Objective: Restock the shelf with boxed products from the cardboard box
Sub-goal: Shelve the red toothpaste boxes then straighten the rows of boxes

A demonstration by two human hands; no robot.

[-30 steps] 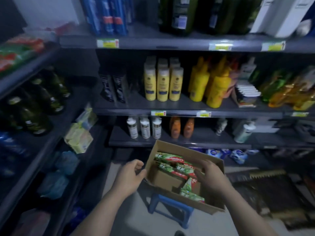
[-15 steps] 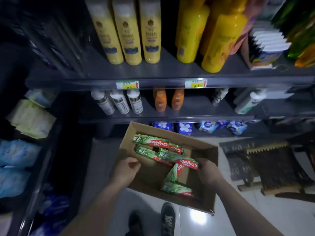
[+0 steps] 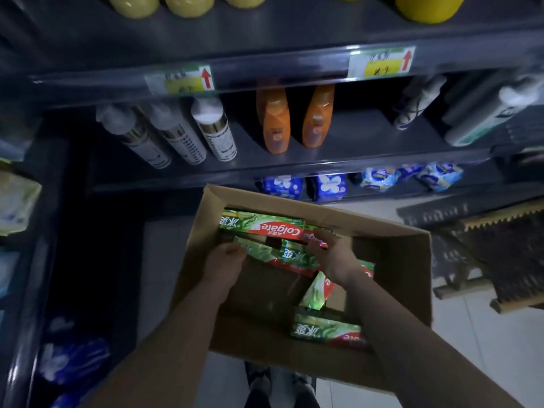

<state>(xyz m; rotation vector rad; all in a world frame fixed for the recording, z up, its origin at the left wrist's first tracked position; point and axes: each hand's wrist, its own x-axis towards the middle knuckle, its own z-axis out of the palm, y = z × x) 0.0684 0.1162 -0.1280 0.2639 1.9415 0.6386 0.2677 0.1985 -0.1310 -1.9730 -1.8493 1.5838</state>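
Status: pick stage, nothing placed that I can see.

- Box (image 3: 391, 260) is open-topped in front of the shelf (image 3: 294, 167), its far-left corner almost under the shelf's front edge. What it stands on is hidden.
- Cartons (image 3: 319, 290) are all inside the box, at least five, lying loose and not stacked. Far carton (image 3: 262, 226) lies along the far wall. Mid carton (image 3: 291, 257) sits just nearer than it. One leans tilted in the middle, one lies flat by the near wall. A red end shows under the right fingers, partly hidden.
- Left hand (image 3: 226, 266) is inside by the left wall, fingers curled round the left end of the mid carton.
- Right hand (image 3: 334, 257) is over the other end of the mid carton, fingers stretched towards the far carton. Gripping or just touching: can't tell.
- Shelf level above the box holds spray cans (image 3: 182, 136) and orange bottles (image 3: 275, 119). Blue packs (image 3: 282, 187) sit one level down. No cartons on any level in view.

Judgement: early in the job, or the target slot is out of frame. Left to do: lift the mid carton out, find its slot, place it, then repeat for the rest. A two-handed grab may take more than one carton at once, and the tilted one could slide when its neighbours go.
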